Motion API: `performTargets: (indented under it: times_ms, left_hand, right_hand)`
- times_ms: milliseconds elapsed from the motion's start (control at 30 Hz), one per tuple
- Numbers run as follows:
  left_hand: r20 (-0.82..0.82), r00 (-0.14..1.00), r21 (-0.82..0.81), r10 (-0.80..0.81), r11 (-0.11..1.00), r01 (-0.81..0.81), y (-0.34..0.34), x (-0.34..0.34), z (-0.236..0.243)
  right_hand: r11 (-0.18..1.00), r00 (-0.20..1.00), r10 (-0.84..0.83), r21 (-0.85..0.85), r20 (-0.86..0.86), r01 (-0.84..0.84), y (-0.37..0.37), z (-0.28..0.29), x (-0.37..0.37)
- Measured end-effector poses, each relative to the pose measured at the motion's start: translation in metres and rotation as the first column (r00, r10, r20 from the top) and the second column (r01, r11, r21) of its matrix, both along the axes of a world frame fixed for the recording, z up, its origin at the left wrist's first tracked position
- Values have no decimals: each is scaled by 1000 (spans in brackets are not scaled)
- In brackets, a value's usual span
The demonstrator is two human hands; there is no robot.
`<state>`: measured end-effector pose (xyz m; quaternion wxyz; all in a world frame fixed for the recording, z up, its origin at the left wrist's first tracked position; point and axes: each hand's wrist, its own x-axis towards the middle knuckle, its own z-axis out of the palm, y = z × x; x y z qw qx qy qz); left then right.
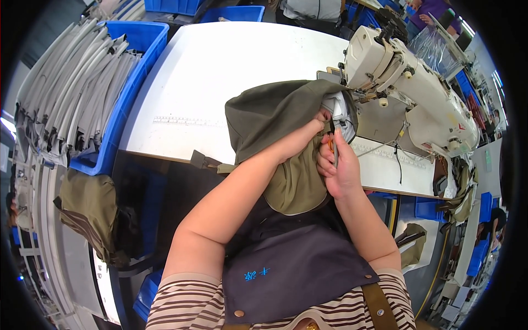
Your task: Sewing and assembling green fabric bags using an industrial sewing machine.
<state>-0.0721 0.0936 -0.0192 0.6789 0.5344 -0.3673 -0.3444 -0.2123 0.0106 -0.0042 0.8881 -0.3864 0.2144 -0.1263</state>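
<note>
Dark apron point(300, 267), left grip point(309, 131) holding olive cloth point(275, 110), right grip point(342, 168) curled around slim metal tool point(335, 156), sewing machine point(410, 77) beyond.

Hands point(344, 169) at olive fabric point(275, 113); sewing machine point(410, 74)

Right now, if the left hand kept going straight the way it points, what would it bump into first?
Ahead of the left hand, the first thing is probably the pale lining showing inside the dark green fabric. Depth is unclear there, so they may already touch.

The fabric point(275, 113) is olive, the tabletop point(225, 66) white, the sleeves point(184, 300) brown-striped.
</note>
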Motion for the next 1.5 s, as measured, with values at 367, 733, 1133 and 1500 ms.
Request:
performTargets:
  times_ms: [367, 733, 1133, 1500]
  left_hand:
    - [-80, 996, -11, -36, 999, 36, 0, 1, 0]
    - [-140, 990, -18, 4, 1000, -6, 1, 0, 1]
    - [-121, 992, -12, 24, 1000, -25, 4, -2, 10]
    - [7, 998, 44, -54, 998, 54, 8, -1, 8]
  right_hand:
    - [997, 999, 30, 74, 11, -31, -1, -4, -2]
    - [996, 997, 68, 54, 43, -70, 3, 0, -6]
    - [1000, 1000, 2, 7, 25, -2, 8, -4, -5]
    - [998, 998, -57, 22, -23, 58, 8, -2, -1]
